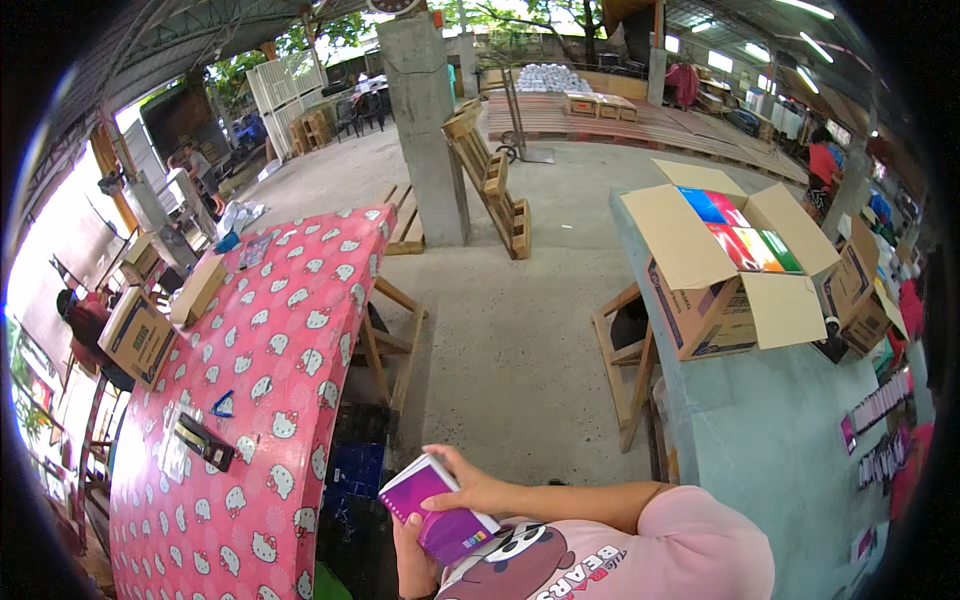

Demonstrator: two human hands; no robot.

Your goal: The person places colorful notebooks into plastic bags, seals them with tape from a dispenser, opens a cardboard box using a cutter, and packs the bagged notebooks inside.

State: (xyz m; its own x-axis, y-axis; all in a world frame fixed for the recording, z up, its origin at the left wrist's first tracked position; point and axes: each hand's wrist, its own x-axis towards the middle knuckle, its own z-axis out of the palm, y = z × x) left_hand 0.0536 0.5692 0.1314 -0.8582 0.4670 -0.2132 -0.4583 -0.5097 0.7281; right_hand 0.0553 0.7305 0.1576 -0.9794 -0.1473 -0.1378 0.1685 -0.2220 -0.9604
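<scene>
A purple-covered notebook (452, 537), or a small stack of them, is held close in front of my body at the lower middle. White page edges show along its top, and a row of small holes or coils runs down one side. My right hand (462, 485) reaches across from the right, its thumb on the cover and its fingers behind the top edge. Underneath and to the left, my left hand (412, 552) grips the lower side. Both hands are closed on it; some fingers are hidden behind it.
The pink patterned table (330, 300) on the left bears a black tape dispenser (203, 442), a blue tool (222, 404) and cardboard boxes (140, 338). On the grey-green table (740, 420) at right stands an open carton (700, 310) of colourful notebooks. A concrete pillar (425, 130) and pallet (490, 185) stand ahead.
</scene>
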